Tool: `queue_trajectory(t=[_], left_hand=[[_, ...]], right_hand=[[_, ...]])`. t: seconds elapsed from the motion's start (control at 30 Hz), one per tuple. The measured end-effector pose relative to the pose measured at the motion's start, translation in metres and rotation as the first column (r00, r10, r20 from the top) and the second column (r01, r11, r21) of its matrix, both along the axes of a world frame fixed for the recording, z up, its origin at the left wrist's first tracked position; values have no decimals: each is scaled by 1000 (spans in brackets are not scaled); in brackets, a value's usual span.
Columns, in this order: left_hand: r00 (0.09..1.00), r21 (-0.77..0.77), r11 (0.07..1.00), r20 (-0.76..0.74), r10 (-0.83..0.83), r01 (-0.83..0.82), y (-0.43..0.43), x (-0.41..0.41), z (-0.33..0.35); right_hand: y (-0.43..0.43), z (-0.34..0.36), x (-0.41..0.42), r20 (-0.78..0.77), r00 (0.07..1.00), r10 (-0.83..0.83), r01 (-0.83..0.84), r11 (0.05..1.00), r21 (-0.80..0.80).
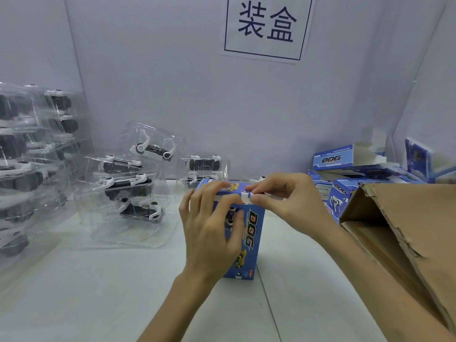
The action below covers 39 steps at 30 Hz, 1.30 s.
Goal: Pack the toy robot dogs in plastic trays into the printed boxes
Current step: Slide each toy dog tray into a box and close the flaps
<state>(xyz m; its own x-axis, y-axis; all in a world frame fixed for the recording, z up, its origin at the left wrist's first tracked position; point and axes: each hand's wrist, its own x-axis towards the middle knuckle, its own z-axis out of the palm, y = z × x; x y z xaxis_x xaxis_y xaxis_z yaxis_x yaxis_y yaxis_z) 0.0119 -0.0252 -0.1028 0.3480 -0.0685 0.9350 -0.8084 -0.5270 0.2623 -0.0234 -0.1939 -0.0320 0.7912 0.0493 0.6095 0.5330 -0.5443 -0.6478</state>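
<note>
Printed box [249, 233]: standing on end at table [98, 304] centre, long axis vertical, blue face toward the camera. The "DOG" lettering is running down the face, so the print is reading sideways. The top end is pointing up into both hands. The contents cannot be seen.

Left hand [212, 225]: wrapping the box's upper left side, fingers curled over the top edge and thumb pressing on the front face.

Right hand [283, 196]: thumb and forefinger pinching the white tuck flap [246, 196] at the box's top edge, remaining fingers loosely curled above it.

Clear trays, each enclosing a black-and-white toy robot dog:
- tall stack [27, 154] sitting at far left
- loose pile [123, 193] lying left of the box
- one tray [153, 146] leaning tilted against the back wall
- one tray [203, 166] standing just behind the box

More blue boxes [332, 159] are lying at right near the wall, the topmost with its end flaps open; what they hold cannot be told.

Brown carton [399, 218]: lying on its side at far right, mouth facing left, torn flap hanging. Only bare board is showing inside.

Sign [266, 25] with two printed characters is hanging on the wall.
</note>
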Motion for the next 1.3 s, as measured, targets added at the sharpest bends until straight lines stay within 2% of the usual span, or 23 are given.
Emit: queue_trajectory(t=[0.1, 0.33, 0.43, 0.5, 0.6, 0.87, 1.1, 1.3], left_hand=[[999, 28, 999, -3, -44, 45, -4, -2, 1], [992, 81, 990, 32, -122, 119, 21, 7, 14], [998, 97, 994, 37, -45, 41, 39, 16, 20], [998, 114, 992, 6, -62, 61, 47, 20, 23], [992, 98, 988, -41, -117, 121, 48, 19, 25], [995, 34, 995, -53, -88, 90, 42, 21, 25], [998, -27, 999, -45, -39, 38, 34, 20, 17], [999, -54, 999, -50, -12, 10, 26, 15, 14]], right_hand=[[2, -5, 2, 43, 999, -15, 15, 1000, 0], [-6, -10, -8, 20, 999, 46, -44, 993, -110], [-5, -18, -10, -19, 999, 38, -39, 999, -31], [-2, -23, -10, -32, 998, 56, -54, 997, 47], [1, -27, -9, -23, 999, 45, -43, 994, 100], [3, -30, -11, -24, 998, 51, -47, 986, 158], [-1, -28, -5, -12, 999, 44, -42, 996, 83], [-5, -21, -5, -77, 993, 88, -85, 996, 42]])
